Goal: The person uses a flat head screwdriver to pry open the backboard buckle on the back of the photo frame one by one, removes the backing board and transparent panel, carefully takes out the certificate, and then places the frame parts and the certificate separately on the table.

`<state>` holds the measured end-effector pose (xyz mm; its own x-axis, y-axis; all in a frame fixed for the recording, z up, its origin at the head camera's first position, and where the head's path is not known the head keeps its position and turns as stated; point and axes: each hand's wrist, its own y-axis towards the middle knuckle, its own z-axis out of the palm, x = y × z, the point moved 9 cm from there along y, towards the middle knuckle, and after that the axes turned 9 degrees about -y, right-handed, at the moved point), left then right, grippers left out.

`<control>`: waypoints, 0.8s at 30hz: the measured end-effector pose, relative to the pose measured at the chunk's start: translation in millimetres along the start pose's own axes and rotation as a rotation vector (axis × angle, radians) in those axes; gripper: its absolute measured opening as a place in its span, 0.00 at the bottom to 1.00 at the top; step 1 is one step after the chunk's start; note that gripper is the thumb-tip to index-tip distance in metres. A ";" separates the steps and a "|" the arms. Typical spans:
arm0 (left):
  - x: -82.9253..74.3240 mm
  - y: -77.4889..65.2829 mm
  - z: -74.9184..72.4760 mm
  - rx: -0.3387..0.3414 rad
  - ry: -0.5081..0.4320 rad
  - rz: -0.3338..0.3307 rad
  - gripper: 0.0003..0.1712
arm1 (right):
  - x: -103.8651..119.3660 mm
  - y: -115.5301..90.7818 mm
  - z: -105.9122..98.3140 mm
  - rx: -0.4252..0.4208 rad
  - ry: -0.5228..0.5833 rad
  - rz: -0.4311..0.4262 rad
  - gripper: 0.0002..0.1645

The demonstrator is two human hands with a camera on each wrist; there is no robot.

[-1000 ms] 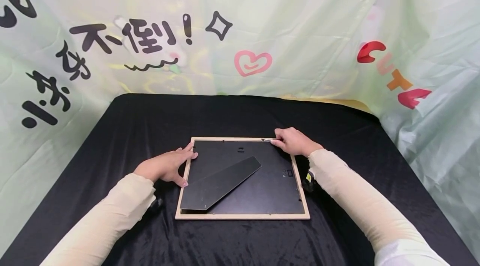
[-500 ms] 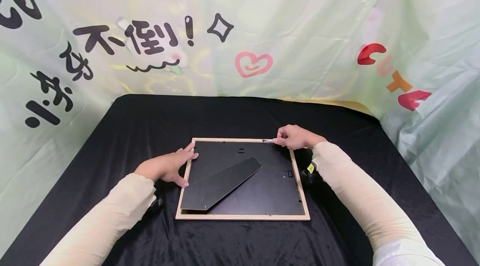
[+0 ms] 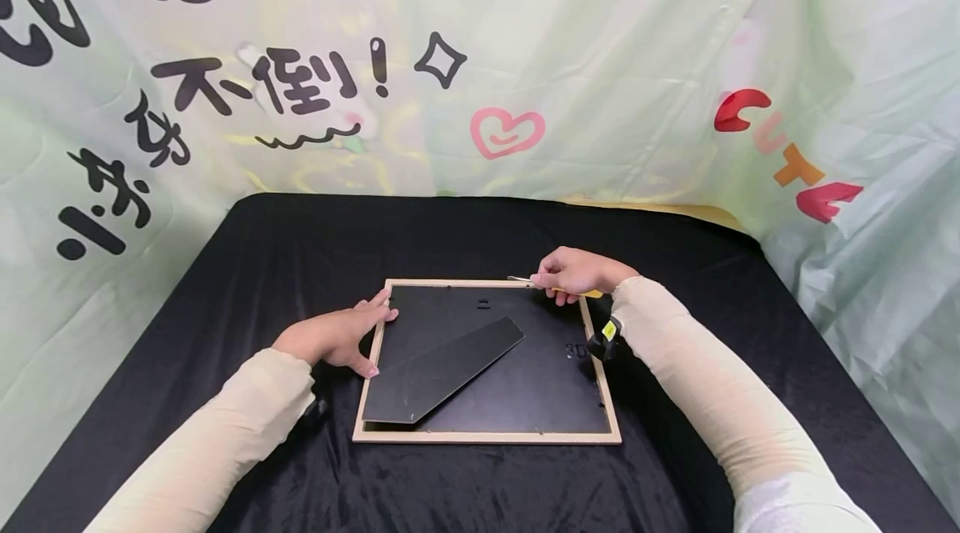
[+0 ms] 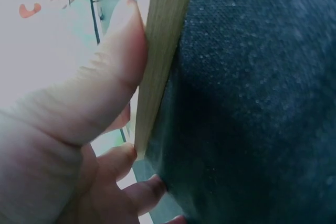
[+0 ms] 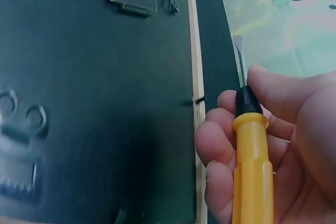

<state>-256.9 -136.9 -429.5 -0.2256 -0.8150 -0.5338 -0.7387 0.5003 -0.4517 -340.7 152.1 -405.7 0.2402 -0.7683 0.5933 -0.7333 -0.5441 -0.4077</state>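
A picture frame [image 3: 487, 437] with a light wooden rim lies face down, its black backing board [image 3: 525, 391] uppermost. Across the board's left part slants the black easel stand [image 3: 442, 374]. My left hand [image 3: 333, 337] rests on the frame's left side, fingers spread toward the far corner and thumb lower down the rim. My right hand [image 3: 577, 272] holds a flathead screwdriver [image 5: 252, 166] by its yellow handle, over the far right corner. The blade points left along the far rim. In the right wrist view a small dark tab [image 5: 199, 99] sticks out over the rim near my fingers.
Black cloth [image 3: 480, 487] covers the table under the frame. Hanging pale green fabric [image 3: 630, 41] with printed lettering and a pink heart stands behind the table and at both sides. Small metal hangers [image 3: 483, 304] sit on the board.
My right hand first shifts slightly right, then moves left with the screwdriver turned, its blade now farther along the far rim and yellow handle showing. My left hand stays on the frame.
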 end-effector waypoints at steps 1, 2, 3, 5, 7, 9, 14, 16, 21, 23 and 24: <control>0.1 0.1 -0.2 0.000 0.001 -0.001 0.54 | 2.0 1.2 1.0 0.003 0.008 -0.004 0.17; 0.5 0.4 -0.2 0.001 0.000 -0.003 0.55 | 3.9 2.9 2.3 0.005 0.012 -0.012 0.17; 0.8 0.7 -0.3 0.001 0.000 -0.005 0.55 | 5.7 4.5 3.3 0.003 0.018 -0.014 0.17; 1.6 1.5 -0.5 -0.001 0.004 -0.007 0.55 | 9.8 8.1 5.5 -0.003 0.017 -0.018 0.18; 2.3 2.2 -0.6 -0.003 0.008 -0.006 0.55 | 13.3 12.6 8.4 -0.009 0.010 -0.019 0.17; 2.7 2.5 0.0 -0.003 0.008 -0.005 0.54 | 17.2 17.4 11.4 -0.017 0.004 -0.022 0.17; 3.7 1.9 2.3 0.003 0.015 -0.002 0.54 | 27.7 29.5 17.0 -0.048 -0.013 -0.042 0.17; 4.1 1.1 2.3 0.003 0.014 -0.009 0.54 | 32.9 33.6 17.9 -0.069 -0.030 -0.052 0.17; 4.1 0.0 0.6 -0.001 0.007 -0.026 0.55 | 41.4 45.1 23.0 -0.093 -0.075 -0.073 0.18; 4.1 0.3 0.6 -0.001 0.008 -0.023 0.54 | 44.1 49.4 25.5 -0.091 -0.083 -0.078 0.18; 3.7 0.3 0.6 -0.001 0.010 -0.017 0.54 | 45.5 51.5 26.4 -0.092 -0.087 -0.079 0.18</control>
<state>-257.5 -139.6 -432.0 -0.2196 -0.8261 -0.5190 -0.7428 0.4865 -0.4600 -350.8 80.2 -418.0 0.3508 -0.7528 0.5570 -0.7640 -0.5740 -0.2946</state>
